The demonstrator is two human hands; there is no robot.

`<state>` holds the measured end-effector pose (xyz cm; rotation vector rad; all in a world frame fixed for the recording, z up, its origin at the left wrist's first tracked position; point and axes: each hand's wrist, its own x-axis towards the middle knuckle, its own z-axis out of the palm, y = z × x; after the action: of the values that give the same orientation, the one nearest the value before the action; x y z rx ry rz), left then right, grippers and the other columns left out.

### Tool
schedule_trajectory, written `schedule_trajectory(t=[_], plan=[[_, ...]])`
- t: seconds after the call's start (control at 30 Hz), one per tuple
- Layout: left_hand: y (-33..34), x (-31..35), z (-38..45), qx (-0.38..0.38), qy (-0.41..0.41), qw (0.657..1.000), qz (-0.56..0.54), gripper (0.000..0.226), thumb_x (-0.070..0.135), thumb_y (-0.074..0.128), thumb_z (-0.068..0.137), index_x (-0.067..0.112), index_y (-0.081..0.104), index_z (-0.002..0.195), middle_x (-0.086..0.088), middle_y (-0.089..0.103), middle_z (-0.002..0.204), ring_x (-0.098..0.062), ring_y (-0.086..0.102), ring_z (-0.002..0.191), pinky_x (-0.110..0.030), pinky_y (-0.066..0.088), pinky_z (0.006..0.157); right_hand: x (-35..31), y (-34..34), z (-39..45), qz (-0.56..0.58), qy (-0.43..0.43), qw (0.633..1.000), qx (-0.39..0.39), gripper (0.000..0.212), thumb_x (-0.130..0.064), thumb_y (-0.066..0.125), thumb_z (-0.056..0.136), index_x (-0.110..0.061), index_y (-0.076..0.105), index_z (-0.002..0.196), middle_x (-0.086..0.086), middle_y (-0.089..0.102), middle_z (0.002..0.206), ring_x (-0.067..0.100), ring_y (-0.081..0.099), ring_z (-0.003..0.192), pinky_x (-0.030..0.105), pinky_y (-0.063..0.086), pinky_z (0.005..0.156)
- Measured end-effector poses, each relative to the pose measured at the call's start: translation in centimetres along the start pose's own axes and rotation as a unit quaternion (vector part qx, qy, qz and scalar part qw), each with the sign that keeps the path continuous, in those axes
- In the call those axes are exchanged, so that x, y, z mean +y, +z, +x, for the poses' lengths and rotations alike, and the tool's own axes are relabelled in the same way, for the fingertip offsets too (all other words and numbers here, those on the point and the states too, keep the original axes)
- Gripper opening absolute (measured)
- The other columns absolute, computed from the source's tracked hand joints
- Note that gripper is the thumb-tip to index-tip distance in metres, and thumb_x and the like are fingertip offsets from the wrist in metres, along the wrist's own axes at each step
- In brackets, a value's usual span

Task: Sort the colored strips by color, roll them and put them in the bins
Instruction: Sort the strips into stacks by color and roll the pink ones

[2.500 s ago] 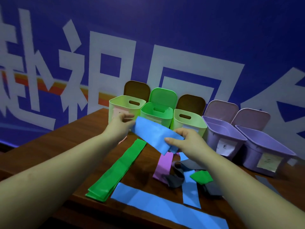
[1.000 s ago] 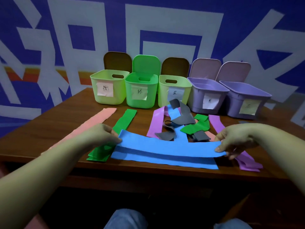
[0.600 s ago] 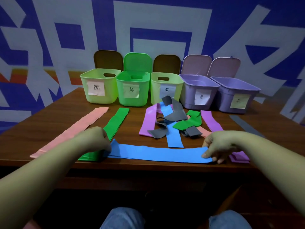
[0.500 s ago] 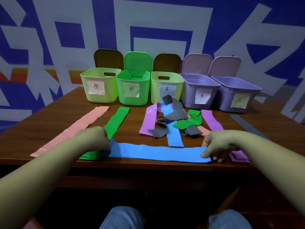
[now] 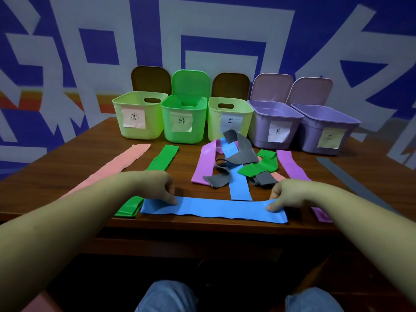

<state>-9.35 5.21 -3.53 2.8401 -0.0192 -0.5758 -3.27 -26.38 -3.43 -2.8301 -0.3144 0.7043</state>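
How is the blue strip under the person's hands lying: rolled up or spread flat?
Spread flat. The blue strip lies along the table edge, with the left hand and right hand pressing its ends.
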Motion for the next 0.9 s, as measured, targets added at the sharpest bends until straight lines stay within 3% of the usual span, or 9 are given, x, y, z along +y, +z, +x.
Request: schedule_trajectory(t=[0.17,0.3,0.43,0.53,0.63,0.73,0.9], plan=[[-0.1,1.2,0.5,-0.018,0.022,0.999,-0.022,0.014,0.038,0.062,0.088,0.026,0.055,0.084,0.008,0.054,0.086,-0.006,0.047,0.074,-0.020,0.036,0.058,1.9,-1.4,-0.2,0.068,0.052,0.996,-0.039,0.017,-0.026,0.075,0.080,-0.016,0.063,0.074,0.003,0.052,0.066,0.015,0.043,0.057,0.020,0.036,0.049],[0.3,2.2,1.2,-0.025,0.035,0.999,-0.025,0.014,0.036,0.062,0.088,0.024,0.055,0.089,0.007,0.055,0.089,-0.008,0.048,0.080,-0.020,0.038,0.061,2.9,-1.6,-0.5,0.056,0.073,0.995,-0.032,0.020,-0.026,0.075,0.080,-0.015,0.060,0.071,0.003,0.048,0.063,0.014,0.039,0.054,0.019,0.031,0.045],[0.0,2.5,1.4,-0.041,0.022,0.999,-0.026,0.019,0.036,0.063,0.087,0.021,0.057,0.098,0.005,0.055,0.094,-0.009,0.048,0.083,-0.019,0.038,0.063,2.3,-0.9,-0.6,-0.037,0.045,0.998,0.031,0.027,-0.033,0.075,0.078,-0.016,0.060,0.094,0.000,0.059,0.094,0.015,0.052,0.086,0.017,0.038,0.059],[-0.1,2.5,1.6,-0.022,0.029,0.999,-0.030,0.026,0.035,0.069,0.083,0.023,0.056,0.101,0.003,0.056,0.105,-0.014,0.052,0.093,-0.022,0.041,0.072,1.6,-1.0,-1.0,-0.061,0.031,0.994,0.080,0.043,-0.033,0.078,0.075,-0.015,0.060,0.109,0.000,0.056,0.098,0.016,0.052,0.089,0.015,0.037,0.059],[0.0,3.0,1.4,0.048,0.073,0.995,-0.050,0.028,0.034,0.071,0.081,0.024,0.058,0.103,0.008,0.057,0.096,-0.011,0.053,0.087,-0.019,0.042,0.069,0.7,-0.6,-1.0,-0.012,-0.040,0.991,0.129,0.033,-0.034,0.078,0.075,-0.019,0.062,0.101,-0.005,0.056,0.087,0.012,0.054,0.079,0.021,0.041,0.063],[0.8,3.8,1.2,0.083,0.123,0.987,-0.054,0.027,0.041,0.069,0.082,0.024,0.062,0.101,0.004,0.060,0.098,-0.012,0.054,0.086,-0.021,0.042,0.071,-0.9,0.7,-1.1,0.033,-0.104,0.986,0.127,0.023,-0.039,0.076,0.076,-0.026,0.058,0.084,-0.010,0.059,0.083,0.006,0.055,0.071,0.021,0.046,0.069],[2.6,3.4,1.1,0.077,0.151,0.985,0.024,0.033,0.046,0.067,0.082,0.028,0.059,0.107,0.007,0.051,0.105,-0.010,0.050,0.096,-0.020,0.040,0.082,-2.3,2.0,-1.2,-0.099,-0.126,0.982,0.099,0.029,-0.044,0.072,0.078,-0.028,0.053,0.092,-0.011,0.054,0.090,0.011,0.054,0.088,0.025,0.045,0.077]])
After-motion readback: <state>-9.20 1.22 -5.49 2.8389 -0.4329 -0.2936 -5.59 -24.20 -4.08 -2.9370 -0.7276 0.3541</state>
